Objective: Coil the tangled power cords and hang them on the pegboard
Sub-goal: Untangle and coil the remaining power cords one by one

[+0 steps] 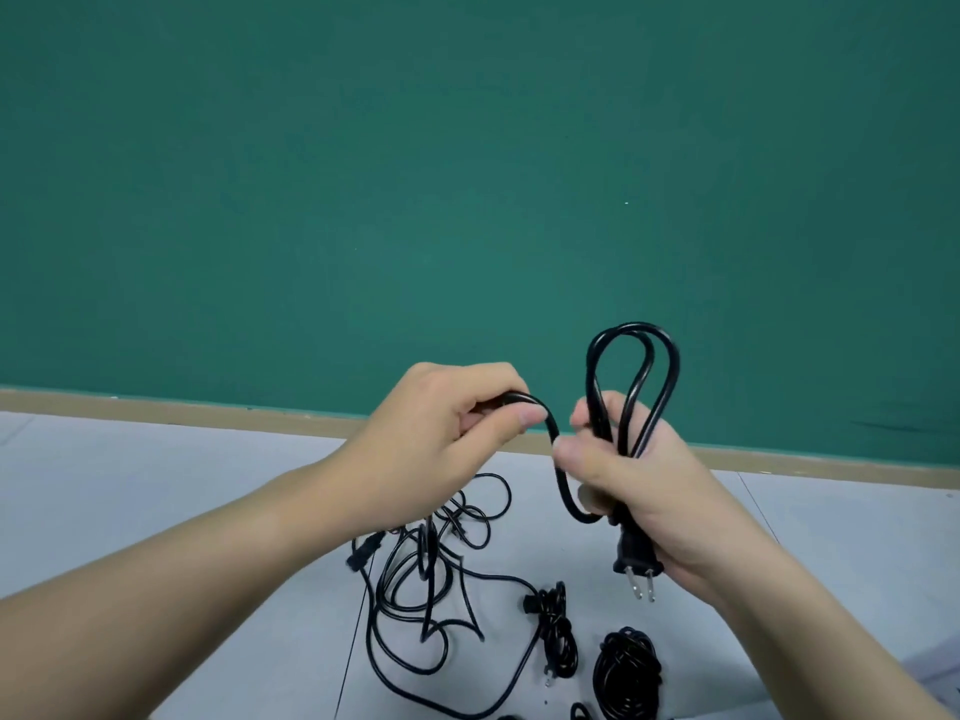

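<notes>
right hand (631,480) grips cord loops (631,387) and plug (636,556) | left hand (441,423) pinches the cord | risk: tangled pile (426,579) may snag, loops slip

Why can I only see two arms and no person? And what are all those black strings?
The camera sits on the person's head and looks down, so only their arms show. The strings are power cords. The right hand grips a cord folded into loops, its two-pin plug hanging below. The left hand pinches the same cord's loose part. On the grey floor lie a tangled pile and two bundled cords. Behind is a green wall.
</notes>
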Action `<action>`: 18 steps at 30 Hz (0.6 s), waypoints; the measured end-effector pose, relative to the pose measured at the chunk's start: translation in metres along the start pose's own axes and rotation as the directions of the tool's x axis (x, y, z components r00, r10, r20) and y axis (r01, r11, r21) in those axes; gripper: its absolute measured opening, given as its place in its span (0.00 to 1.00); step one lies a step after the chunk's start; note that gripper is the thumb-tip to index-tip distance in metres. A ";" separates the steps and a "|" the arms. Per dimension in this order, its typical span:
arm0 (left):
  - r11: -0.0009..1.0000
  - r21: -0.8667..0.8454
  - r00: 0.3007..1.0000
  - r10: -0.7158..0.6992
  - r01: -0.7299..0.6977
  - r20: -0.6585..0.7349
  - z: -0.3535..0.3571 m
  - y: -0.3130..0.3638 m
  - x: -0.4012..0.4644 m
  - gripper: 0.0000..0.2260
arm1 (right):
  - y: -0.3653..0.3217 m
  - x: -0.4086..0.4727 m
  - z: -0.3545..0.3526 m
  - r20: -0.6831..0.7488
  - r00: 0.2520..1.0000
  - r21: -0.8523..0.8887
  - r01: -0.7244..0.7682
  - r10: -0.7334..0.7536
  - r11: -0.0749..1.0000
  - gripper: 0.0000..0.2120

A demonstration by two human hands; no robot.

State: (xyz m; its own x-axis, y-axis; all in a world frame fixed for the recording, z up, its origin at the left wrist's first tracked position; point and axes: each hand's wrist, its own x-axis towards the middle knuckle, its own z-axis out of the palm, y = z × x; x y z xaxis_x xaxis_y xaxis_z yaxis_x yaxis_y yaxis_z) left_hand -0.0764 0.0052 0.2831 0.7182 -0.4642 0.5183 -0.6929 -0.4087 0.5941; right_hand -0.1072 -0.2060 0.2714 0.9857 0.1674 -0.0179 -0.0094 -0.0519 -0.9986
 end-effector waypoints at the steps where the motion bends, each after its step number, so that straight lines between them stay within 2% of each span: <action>1: 1.000 -0.009 1.000 0.004 -0.004 -0.001 0.002 0.000 -0.001 0.10 | 0.000 0.000 0.001 0.038 0.999 -0.063 -0.003 0.005 0.998 0.25; 4: 0.999 -0.025 0.999 0.031 -0.030 0.021 0.009 0.005 -0.003 0.09 | 0.001 -0.003 0.011 0.184 0.982 -0.301 0.015 0.043 0.954 0.18; 5: 0.999 -0.022 0.999 0.037 -0.036 0.031 0.011 0.005 -0.003 0.09 | 0.001 -0.004 0.015 0.199 0.978 -0.356 0.014 0.061 0.934 0.18; 7: 1.000 -0.010 1.000 0.019 -0.019 0.016 0.014 0.004 -0.002 0.09 | 0.003 -0.004 0.021 0.168 0.979 -0.392 -0.043 0.117 0.919 0.10; 9: 1.000 -0.004 0.999 -0.028 0.028 -0.037 0.014 0.000 0.000 0.11 | 0.004 -0.004 0.024 0.153 0.966 -0.340 -0.147 0.209 0.929 0.06; 12: 0.997 0.017 0.994 -0.069 0.070 -0.089 0.014 -0.002 -0.001 0.15 | 0.003 -0.006 0.019 0.216 0.937 -0.261 -0.217 0.276 0.941 0.10; 14: 0.997 0.064 0.992 -0.034 0.042 -0.118 0.013 0.001 -0.002 0.18 | 0.000 -0.008 0.014 0.329 0.880 -0.120 -0.321 0.343 0.939 0.13; 16: 0.998 0.044 0.992 -0.030 0.035 -0.120 0.009 0.007 0.000 0.17 | -0.001 -0.010 0.009 0.495 0.784 0.071 -0.467 0.376 0.881 0.15; 18: 0.994 -0.050 0.989 -0.100 0.095 -0.106 0.002 0.013 0.005 0.17 | -0.001 -0.008 0.001 0.639 0.713 0.231 -0.537 0.290 0.811 0.15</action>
State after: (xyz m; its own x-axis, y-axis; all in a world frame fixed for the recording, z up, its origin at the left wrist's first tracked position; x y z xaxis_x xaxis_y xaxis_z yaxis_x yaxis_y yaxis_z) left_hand -0.0817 -0.0041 0.2918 0.7868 -0.3352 0.5183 -0.6171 -0.4111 0.6709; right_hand -0.1152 -0.2065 0.2726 0.5925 0.7330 -0.3341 -0.5762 0.0958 -0.8117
